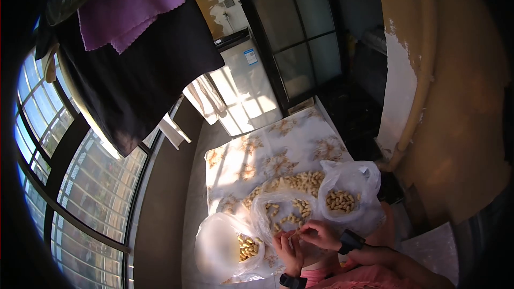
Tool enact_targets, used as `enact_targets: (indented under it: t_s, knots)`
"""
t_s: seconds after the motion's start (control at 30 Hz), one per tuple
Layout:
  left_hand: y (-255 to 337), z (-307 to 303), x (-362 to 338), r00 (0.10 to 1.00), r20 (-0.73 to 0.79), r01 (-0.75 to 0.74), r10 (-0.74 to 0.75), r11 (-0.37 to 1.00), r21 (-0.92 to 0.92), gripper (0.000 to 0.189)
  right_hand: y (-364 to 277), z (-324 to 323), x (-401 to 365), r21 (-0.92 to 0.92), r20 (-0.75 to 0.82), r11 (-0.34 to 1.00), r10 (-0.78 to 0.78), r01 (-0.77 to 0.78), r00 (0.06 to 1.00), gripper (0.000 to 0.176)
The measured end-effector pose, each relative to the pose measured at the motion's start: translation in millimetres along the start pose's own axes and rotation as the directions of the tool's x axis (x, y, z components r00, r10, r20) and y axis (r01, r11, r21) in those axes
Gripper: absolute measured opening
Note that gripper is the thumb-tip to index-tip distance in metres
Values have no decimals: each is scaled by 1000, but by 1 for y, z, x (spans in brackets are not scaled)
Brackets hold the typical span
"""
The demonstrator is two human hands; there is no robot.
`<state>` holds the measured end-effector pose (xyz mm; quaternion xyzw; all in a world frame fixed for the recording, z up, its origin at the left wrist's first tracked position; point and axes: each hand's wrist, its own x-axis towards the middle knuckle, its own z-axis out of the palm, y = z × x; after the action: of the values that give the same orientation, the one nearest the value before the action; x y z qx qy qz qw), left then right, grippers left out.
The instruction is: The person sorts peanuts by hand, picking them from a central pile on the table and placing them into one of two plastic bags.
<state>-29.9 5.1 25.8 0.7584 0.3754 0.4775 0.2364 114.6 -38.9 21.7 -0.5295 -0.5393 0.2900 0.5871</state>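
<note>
My left hand (289, 250) and my right hand (319, 234) meet at the near side of the table, fingers bent and fingertips pinched together. Between them is a small pale thing that looks like a peanut, mostly covered by the fingers. Just beyond lies an open clear plastic bag (257, 215) with scattered unshelled peanuts (292, 219) in it. Left of my hands, a second bag (256, 269) holds peanuts (247, 248). To the right, a third bag (369, 179) contains more peanuts (340, 202). A loose heap of peanuts (305, 182) spreads behind the middle bag.
The table has a white flowered cloth (278, 144). Behind it stand a fridge (251, 91) and a dark-framed glass door (300, 37). Dark clothing (144, 69) and a purple cloth (131, 8) hang at upper left beside barred windows (96, 198). A pipe (425, 75) runs down the right wall.
</note>
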Motion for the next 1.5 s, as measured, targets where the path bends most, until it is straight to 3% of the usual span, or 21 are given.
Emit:
enact_targets:
  t_s: [0.2,1.5]
  knots:
    - [-8,0,-8,1000,20,20,-21,999,30,26,8,1,-2,93,-27,995,40,-37,999,17]
    - [-8,0,-9,999,20,47,-47,999,23,18,-5,-1,1,7,2,1000,-8,8,1000,14]
